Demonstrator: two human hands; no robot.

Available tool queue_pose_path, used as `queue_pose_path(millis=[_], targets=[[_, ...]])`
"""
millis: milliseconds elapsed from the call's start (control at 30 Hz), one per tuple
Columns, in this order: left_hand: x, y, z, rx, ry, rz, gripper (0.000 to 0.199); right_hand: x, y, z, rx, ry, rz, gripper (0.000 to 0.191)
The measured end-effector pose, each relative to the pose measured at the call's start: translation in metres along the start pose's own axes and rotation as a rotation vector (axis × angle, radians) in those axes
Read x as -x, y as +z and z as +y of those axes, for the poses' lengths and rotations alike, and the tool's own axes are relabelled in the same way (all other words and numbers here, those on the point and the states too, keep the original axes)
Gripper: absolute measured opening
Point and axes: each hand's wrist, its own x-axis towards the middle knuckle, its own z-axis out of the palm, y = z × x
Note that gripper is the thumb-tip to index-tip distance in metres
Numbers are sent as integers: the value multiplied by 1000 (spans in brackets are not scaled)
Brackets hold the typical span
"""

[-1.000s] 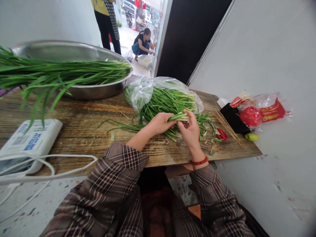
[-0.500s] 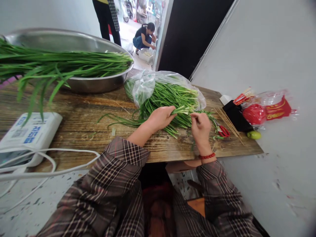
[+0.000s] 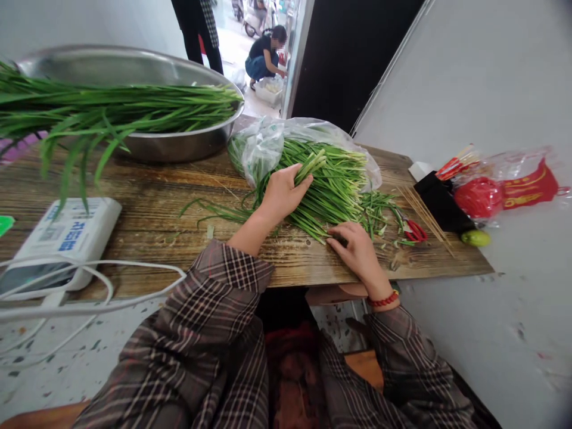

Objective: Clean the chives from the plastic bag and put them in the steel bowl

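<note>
My left hand (image 3: pixel 286 192) is closed round a small bunch of garlic chives (image 3: pixel 316 161), its pale cut ends pointing up and right. Beneath it spreads a larger pile of garlic chives (image 3: pixel 333 190), partly inside a clear plastic bag (image 3: pixel 263 152). My right hand (image 3: pixel 357 250), a red bracelet at its wrist, is low at the pile's near right edge. Its thumb and fingertips close on the white ends of a few chives there; the exact grip is partly hidden. Loose trimmings (image 3: pixel 376 208) lie just beyond this hand.
A steel basin (image 3: pixel 179 146) heaped with long chives stands at the left. Red-handled scissors (image 3: pixel 415 231), thin wooden sticks (image 3: pixel 426 220) and a black box (image 3: pixel 440 202) are at the right. A white device (image 3: pixel 84 232) with cables sits front left. One person (image 3: pixel 266 56) crouches beyond the doorway.
My left hand has lifted slightly and tilted its bunch upward. My right hand has moved away from that bunch, down toward me, to the near edge of the pile.
</note>
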Motion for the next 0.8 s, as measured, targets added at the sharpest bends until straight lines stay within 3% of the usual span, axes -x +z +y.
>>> queue_pose_path(millis=[167, 367, 533, 800], targets=[[1, 1, 0, 58, 21, -72, 24, -3, 0, -2, -163, 97, 129, 17], [4, 7, -1, 237, 39, -303, 25, -17, -8, -7, -437, 321, 322, 24], [7, 8, 2, 233, 48, -492, 25, -30, -5, -15, -567, 369, 407, 27], [6, 12, -1, 207, 68, -484, 20, -48, -8, -28, -687, 432, 484, 29]])
